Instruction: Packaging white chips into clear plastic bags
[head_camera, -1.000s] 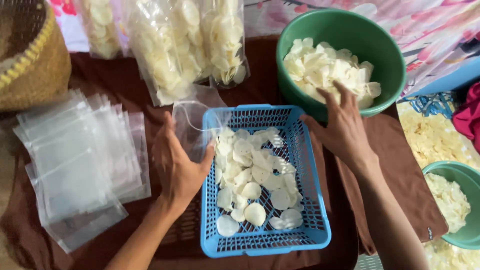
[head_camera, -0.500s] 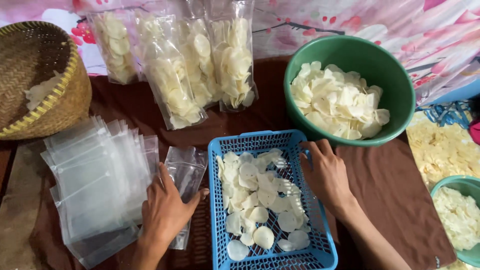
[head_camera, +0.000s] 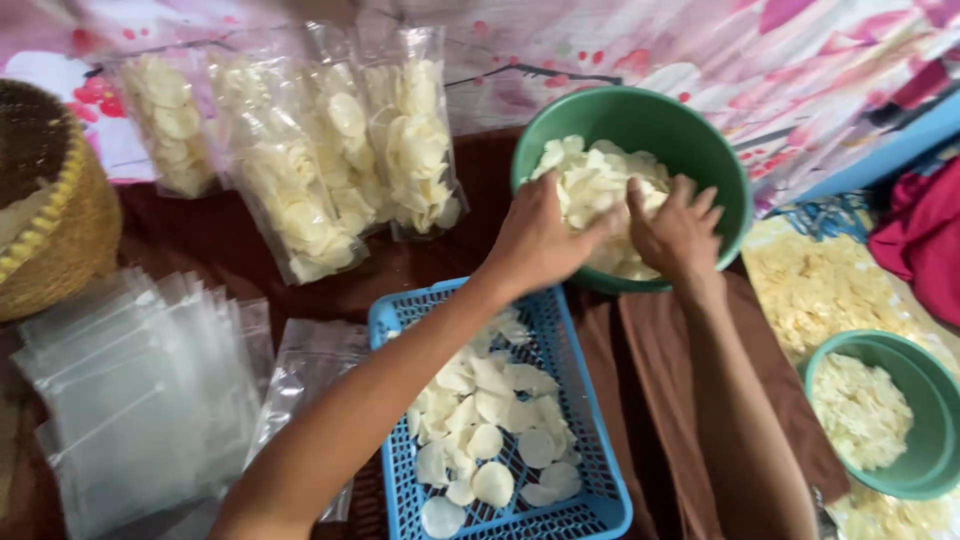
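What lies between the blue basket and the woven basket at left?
In the head view, a fanned stack of empty clear bags lies on the brown cloth between them.

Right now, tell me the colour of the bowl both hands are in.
Green bowl, seen in the head view.

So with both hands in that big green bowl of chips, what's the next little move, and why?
Probably scoop a double handful and carry it to the blue basket. Both the left hand and right hand rest on the pale chips piled in the green bowl, while the basket beside it holds only a thin layer.
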